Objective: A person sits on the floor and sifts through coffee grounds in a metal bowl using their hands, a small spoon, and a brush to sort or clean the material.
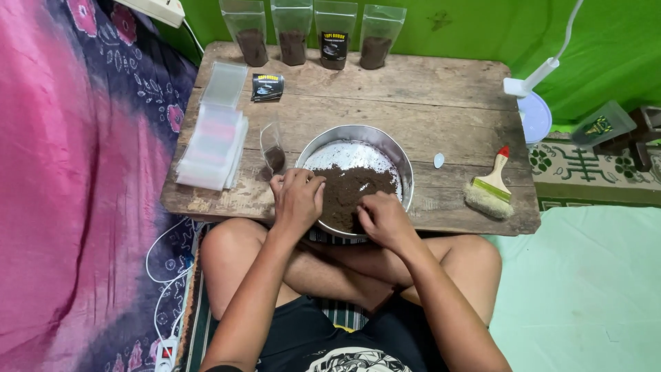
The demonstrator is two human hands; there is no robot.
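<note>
A round metal bowl (406, 172) holding brown powder (348, 186) stands at the near edge of a low wooden table (427, 117). My left hand (297, 198) rests on the bowl's left rim, its fingers bunched together with nothing visible in them. My right hand (382, 219) reaches into the near side of the bowl, fingers curled down into the powder. Just left of the bowl stands a small clear pouch (273, 155), partly filled with powder.
A stack of empty clear pouches (213, 141) lies at the table's left. Several filled pouches (292, 38) line the back edge, with a small black packet (267, 86) near them. A brush (490, 189) and a white cap (438, 160) lie to the right. A white lamp (530, 96) stands beyond.
</note>
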